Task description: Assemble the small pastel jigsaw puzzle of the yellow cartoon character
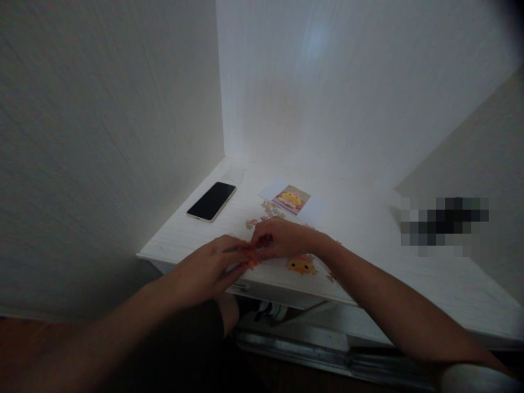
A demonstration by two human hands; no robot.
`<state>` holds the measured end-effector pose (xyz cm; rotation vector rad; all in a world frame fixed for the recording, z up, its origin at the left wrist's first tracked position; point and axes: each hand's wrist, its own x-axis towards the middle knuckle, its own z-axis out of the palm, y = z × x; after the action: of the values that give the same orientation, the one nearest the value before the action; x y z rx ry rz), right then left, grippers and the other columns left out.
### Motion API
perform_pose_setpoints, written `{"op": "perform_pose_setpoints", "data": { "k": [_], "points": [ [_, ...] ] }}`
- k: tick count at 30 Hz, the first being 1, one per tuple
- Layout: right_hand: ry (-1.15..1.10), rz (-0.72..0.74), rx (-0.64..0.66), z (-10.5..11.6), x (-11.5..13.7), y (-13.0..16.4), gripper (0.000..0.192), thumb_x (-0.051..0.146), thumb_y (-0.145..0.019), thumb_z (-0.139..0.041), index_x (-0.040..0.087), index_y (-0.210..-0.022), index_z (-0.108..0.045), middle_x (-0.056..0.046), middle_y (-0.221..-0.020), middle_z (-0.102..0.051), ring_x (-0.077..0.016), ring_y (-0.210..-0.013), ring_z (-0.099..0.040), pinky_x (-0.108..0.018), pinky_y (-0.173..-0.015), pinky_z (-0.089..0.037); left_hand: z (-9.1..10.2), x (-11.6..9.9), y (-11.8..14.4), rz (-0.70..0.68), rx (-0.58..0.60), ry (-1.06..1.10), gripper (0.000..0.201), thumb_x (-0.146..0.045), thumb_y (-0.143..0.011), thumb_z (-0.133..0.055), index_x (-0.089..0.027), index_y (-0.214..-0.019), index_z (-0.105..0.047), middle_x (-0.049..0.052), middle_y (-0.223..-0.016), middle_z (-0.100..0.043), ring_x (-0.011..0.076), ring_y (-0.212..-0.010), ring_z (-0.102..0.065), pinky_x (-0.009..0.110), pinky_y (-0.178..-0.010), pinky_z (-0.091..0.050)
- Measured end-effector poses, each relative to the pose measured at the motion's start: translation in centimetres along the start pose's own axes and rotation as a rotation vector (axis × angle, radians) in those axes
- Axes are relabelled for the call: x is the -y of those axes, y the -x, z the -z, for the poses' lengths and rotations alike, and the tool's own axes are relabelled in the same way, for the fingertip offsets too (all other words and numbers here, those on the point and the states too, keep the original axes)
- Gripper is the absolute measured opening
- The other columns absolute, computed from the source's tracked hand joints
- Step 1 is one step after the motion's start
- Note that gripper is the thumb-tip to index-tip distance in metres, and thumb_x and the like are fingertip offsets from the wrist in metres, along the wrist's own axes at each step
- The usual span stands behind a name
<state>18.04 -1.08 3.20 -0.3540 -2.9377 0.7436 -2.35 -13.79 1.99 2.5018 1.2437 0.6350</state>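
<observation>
Both hands meet near the front edge of the white table, over a few orange-red jigsaw puzzle pieces [251, 261]. My left hand [210, 266] comes in from the left, with its fingertips closed on the side of these pieces. My right hand [284, 237] bends over them from the right, its fingers pinched and partly hiding what they hold. Just right of the fingers lies a joined yellow puzzle section [302, 266] with two dark eyes. Loose puzzle pieces [269, 208] are scattered beyond my right hand, and several more are partly covered by it.
Behind the pieces lies a picture card [291, 200] with a yellow figure on white paper. A phone [212, 201] rests at the left, near a clear flat item [235, 174]. Walls enclose the table [368, 229]. A blurred dark object [446, 221] is at the right.
</observation>
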Motion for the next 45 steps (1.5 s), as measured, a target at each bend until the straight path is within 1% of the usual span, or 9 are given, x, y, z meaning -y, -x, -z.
{"op": "perform_pose_setpoints", "data": {
  "k": [9,21,28,31,35,37,39,42,45],
  "points": [
    [0.022,0.002,-0.026,0.0,0.3,0.1,0.023,0.039,-0.087,-0.063,0.018,-0.090,-0.070,-0.002,-0.078,-0.066,-0.0110,-0.068,-0.055,-0.024,-0.064,-0.039,-0.2,0.1,0.1,0.004,0.002,-0.011,0.028,-0.025,-0.095,-0.052,-0.026,-0.120,-0.065,0.007,-0.125,-0.061,0.0207,-0.114,-0.058,0.036,-0.099,-0.049],
    [0.054,-0.004,-0.019,0.0,0.2,0.0,0.021,0.036,-0.087,-0.063,0.019,-0.094,-0.072,-0.004,-0.083,-0.069,-0.0126,-0.072,-0.058,-0.025,-0.068,-0.042,0.0,0.0,0.0,-0.014,-0.004,0.001,0.028,-0.024,-0.095,-0.051,-0.026,-0.120,-0.065,0.007,-0.125,-0.061,0.0213,-0.114,-0.058,0.037,-0.098,-0.050],
    [0.071,0.011,-0.025,0.0,0.3,0.0,0.021,0.036,-0.087,-0.063,0.018,-0.092,-0.073,-0.004,-0.082,-0.069,-0.0133,-0.072,-0.059,-0.026,-0.070,-0.042,-0.1,0.0,0.0,0.009,0.000,-0.009,0.026,-0.026,-0.095,-0.053,-0.026,-0.118,-0.066,0.007,-0.124,-0.062,0.0208,-0.113,-0.059,0.035,-0.099,-0.049],
    [0.071,0.006,-0.025,-0.2,0.3,-0.1,0.020,0.036,-0.088,-0.063,0.019,-0.092,-0.073,-0.003,-0.082,-0.070,-0.0135,-0.073,-0.060,-0.026,-0.071,-0.043,-0.1,0.0,0.0,-0.001,-0.001,-0.006,0.028,-0.024,-0.095,-0.053,-0.027,-0.121,-0.064,0.006,-0.127,-0.060,0.0207,-0.115,-0.058,0.036,-0.100,-0.048],
    [0.038,0.014,-0.019,0.3,0.2,0.0,0.016,0.030,-0.088,-0.063,0.019,-0.094,-0.073,-0.004,-0.086,-0.071,-0.0138,-0.077,-0.061,-0.026,-0.074,-0.043,-0.2,0.2,0.1,-0.001,0.003,-0.008,0.027,-0.026,-0.096,-0.051,-0.026,-0.120,-0.065,0.006,-0.127,-0.060,0.0196,-0.115,-0.057,0.035,-0.101,-0.048],
    [0.000,-0.020,-0.030,1.0,-0.2,0.3,0.015,0.029,-0.087,-0.064,0.018,-0.093,-0.073,-0.004,-0.086,-0.071,-0.0133,-0.076,-0.061,-0.026,-0.073,-0.044,-0.2,0.2,0.2,-0.006,0.006,-0.017,0.027,-0.026,-0.097,-0.050,-0.024,-0.118,-0.066,0.008,-0.126,-0.060,0.0195,-0.115,-0.057,0.034,-0.100,-0.048],
    [-0.059,-0.095,-0.024,1.9,-0.7,0.8,0.016,0.031,-0.084,-0.067,0.018,-0.091,-0.073,-0.003,-0.083,-0.070,-0.0127,-0.072,-0.061,-0.025,-0.068,-0.044,-0.3,0.3,0.2,-0.013,0.007,-0.027,0.027,-0.027,-0.097,-0.049,-0.022,-0.118,-0.066,0.009,-0.126,-0.060,0.0197,-0.116,-0.057,0.034,-0.101,-0.048],
    [-0.123,-0.191,0.075,2.8,-1.6,1.5,0.019,0.032,-0.077,-0.074,0.017,-0.089,-0.073,-0.002,-0.077,-0.069,-0.0125,-0.069,-0.061,-0.023,-0.063,-0.044,-0.4,0.4,0.3,-0.010,0.010,-0.039,0.027,-0.027,-0.097,-0.049,-0.022,-0.117,-0.066,0.009,-0.127,-0.059,0.0200,-0.116,-0.057,0.035,-0.101,-0.049],
    [-0.153,-0.227,0.159,2.6,-2.4,1.7,0.023,0.032,-0.073,-0.077,0.018,-0.090,-0.073,-0.001,-0.077,-0.070,-0.0121,-0.068,-0.061,-0.023,-0.062,-0.044,-0.5,0.5,0.3,-0.012,0.010,-0.042,0.027,-0.027,-0.097,-0.049,-0.022,-0.117,-0.066,0.009,-0.127,-0.059,0.0198,-0.116,-0.057,0.035,-0.100,-0.049]
  ]
}}
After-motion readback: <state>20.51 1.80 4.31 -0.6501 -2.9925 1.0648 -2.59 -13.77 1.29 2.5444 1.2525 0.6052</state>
